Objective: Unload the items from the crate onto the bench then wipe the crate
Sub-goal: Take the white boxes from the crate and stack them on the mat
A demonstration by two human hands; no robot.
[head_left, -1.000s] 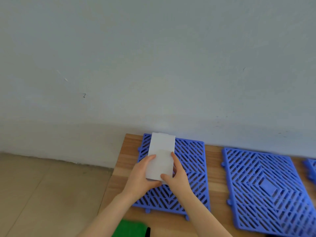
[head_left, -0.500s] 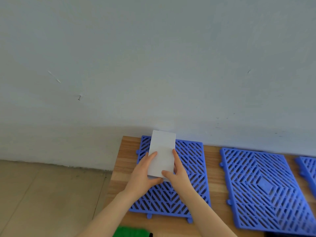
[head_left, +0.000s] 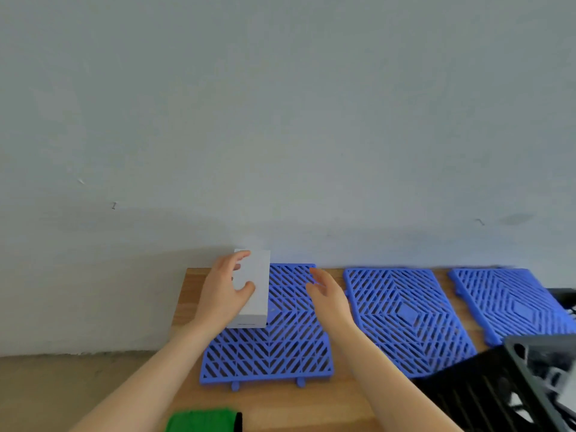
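Head view: I see the left hand (head_left: 223, 296) clamped on the white box (head_left: 255, 307), fingers (head_left: 243, 255) curled over its far end, thumb on the top face. The box sits over the far left corner of the left mat (head_left: 274, 353), its near end down on the grid. The far end looks raised toward the wall, can't tell if it lies flat. Right hand (head_left: 328, 296) is off the box, just right of it, fingers straight and loosely apart, holding nothing, hovering over the far right part of the same mat, slightly blurred. Three blue grid mats lie in a row on the wooden bench (head_left: 280, 410) along the wall: left mat, middle mat (head_left: 405, 313), right mat (head_left: 511, 300), with narrow strips of bare wood between them. The black crate (head_left: 486, 397) is at the near right corner of the frame, slatted wall toward me, covering the near right corner of the middle mat. It's heavily blurred, with something white and dark inside; can't make out what. A green object (head_left: 199, 420) with a black edge sits at the near edge of the bench, left of centre, cut by the frame; can't tell what it is. Grey wall (head_left: 280, 120) is behind the bench, tan floor (head_left: 62, 394) to its left.
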